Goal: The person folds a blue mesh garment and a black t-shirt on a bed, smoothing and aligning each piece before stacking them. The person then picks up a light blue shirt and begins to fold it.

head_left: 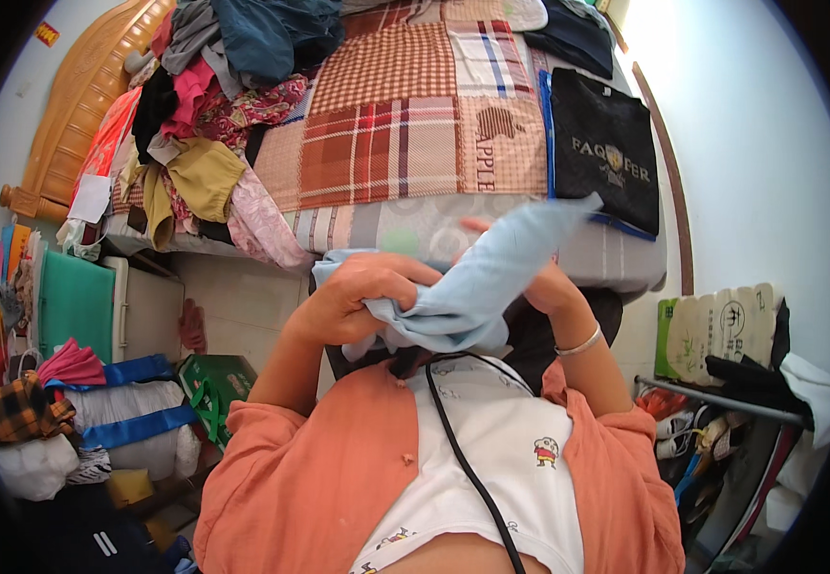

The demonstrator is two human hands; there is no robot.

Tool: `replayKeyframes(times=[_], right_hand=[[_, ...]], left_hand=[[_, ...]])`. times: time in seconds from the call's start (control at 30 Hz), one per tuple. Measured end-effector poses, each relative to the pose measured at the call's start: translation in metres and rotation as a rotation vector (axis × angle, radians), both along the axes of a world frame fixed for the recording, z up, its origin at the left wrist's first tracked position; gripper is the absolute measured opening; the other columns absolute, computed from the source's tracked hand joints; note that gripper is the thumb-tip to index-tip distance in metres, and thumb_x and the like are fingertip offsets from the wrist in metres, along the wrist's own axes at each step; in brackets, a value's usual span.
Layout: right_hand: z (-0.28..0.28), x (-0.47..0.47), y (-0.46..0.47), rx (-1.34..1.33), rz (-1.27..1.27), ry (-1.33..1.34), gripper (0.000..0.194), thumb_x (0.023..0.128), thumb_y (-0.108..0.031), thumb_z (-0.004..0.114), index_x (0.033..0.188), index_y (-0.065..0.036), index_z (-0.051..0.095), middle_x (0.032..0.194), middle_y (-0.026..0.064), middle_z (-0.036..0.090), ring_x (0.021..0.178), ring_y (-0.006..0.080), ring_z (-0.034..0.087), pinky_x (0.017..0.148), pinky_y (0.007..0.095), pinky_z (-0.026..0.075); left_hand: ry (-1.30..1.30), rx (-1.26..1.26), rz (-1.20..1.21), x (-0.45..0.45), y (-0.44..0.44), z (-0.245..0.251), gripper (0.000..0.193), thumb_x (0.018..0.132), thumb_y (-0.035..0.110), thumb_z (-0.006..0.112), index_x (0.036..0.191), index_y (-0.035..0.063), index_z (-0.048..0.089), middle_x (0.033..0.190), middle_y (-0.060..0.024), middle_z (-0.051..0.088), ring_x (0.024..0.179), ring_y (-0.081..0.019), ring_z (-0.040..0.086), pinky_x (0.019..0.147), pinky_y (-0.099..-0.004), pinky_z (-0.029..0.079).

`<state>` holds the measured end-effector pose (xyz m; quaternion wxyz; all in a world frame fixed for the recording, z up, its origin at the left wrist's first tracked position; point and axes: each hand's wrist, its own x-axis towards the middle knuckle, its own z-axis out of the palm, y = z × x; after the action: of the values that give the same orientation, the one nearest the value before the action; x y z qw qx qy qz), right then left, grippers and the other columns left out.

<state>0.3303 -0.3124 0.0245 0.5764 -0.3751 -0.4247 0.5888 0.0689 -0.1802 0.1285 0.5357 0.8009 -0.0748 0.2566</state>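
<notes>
A light blue cloth garment (487, 280) is bunched in front of my torso, near the bed's front edge. My left hand (365, 294) grips its gathered left part, the fingers curled into the folds. One end of the fabric sticks out to the upper right and is slightly blurred. Behind the cloth is my right hand (555, 290), with a bangle at the wrist. Some of its fingertips show past the fabric's upper edge, but most of the fingers are hidden, so their hold is unclear.
The bed, covered by a checked patchwork blanket (379, 143), lies ahead. A clothes heap (207, 136) covers its left side; a folded black T-shirt (605, 143) lies at right. Bags and a green box (218, 391) crowd the left floor. A shoe rack (727, 402) stands at right.
</notes>
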Motion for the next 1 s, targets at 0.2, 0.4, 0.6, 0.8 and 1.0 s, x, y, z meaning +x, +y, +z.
replayKeyframes(times=[0.2,0.4,0.6,0.8,1.0], right_hand=[[0.083,-0.039,-0.032,0.087,-0.102,-0.204,0.053,0.086,-0.01,0.074,0.137,-0.005,0.061,0.105,0.0062,0.069,0.093,0.0143,0.066,0.08,0.0287,0.054],[0.163,-0.113,-0.039,0.675,0.363,-0.652,0.066,0.082,-0.009,0.077,0.144,-0.007,0.055,0.099,0.0103,0.067,0.082,0.0251,0.069,0.075,0.0327,0.055],[0.136,-0.046,-0.036,0.667,-0.777,-0.932,0.064,0.07,-0.023,0.09,0.125,-0.003,0.063,0.111,0.0092,0.068,0.101,0.0299,0.063,0.084,0.0356,0.051],[0.078,-0.015,-0.058,0.096,-0.299,-0.387,0.02,0.096,-0.02,0.07,0.099,0.0,0.072,0.084,0.0025,0.071,0.075,0.0055,0.062,0.066,0.0213,0.048],[0.119,0.012,-0.059,-0.251,-0.26,0.261,0.031,0.102,-0.029,0.061,0.091,-0.002,0.071,0.077,0.0028,0.071,0.062,0.0072,0.065,0.055,0.0203,0.05]], left_hand=[[-0.072,0.076,0.338,0.002,-0.002,-0.019,0.024,0.075,-0.007,0.061,0.093,0.0074,0.055,0.115,-0.0158,0.069,0.093,-0.0308,0.065,0.085,-0.038,0.051],[-0.568,-1.098,0.024,0.062,-0.014,-0.017,0.024,0.1,0.019,0.058,0.12,0.0083,0.052,0.129,-0.012,0.061,0.112,-0.0268,0.061,0.103,-0.0405,0.048],[-0.444,-1.778,-0.337,0.054,-0.059,0.007,0.04,0.106,0.034,0.049,0.136,0.0076,0.052,0.131,-0.0122,0.06,0.123,-0.0294,0.057,0.108,-0.0447,0.046],[-0.155,-1.704,0.135,0.047,-0.071,0.004,0.039,0.106,0.036,0.05,0.135,0.0094,0.054,0.131,-0.0105,0.06,0.122,-0.0284,0.058,0.105,-0.044,0.049],[0.236,-1.429,0.006,-0.015,-0.058,-0.031,0.034,0.099,0.026,0.056,0.125,0.0052,0.062,0.125,-0.0104,0.065,0.112,-0.0229,0.063,0.1,-0.0358,0.049]])
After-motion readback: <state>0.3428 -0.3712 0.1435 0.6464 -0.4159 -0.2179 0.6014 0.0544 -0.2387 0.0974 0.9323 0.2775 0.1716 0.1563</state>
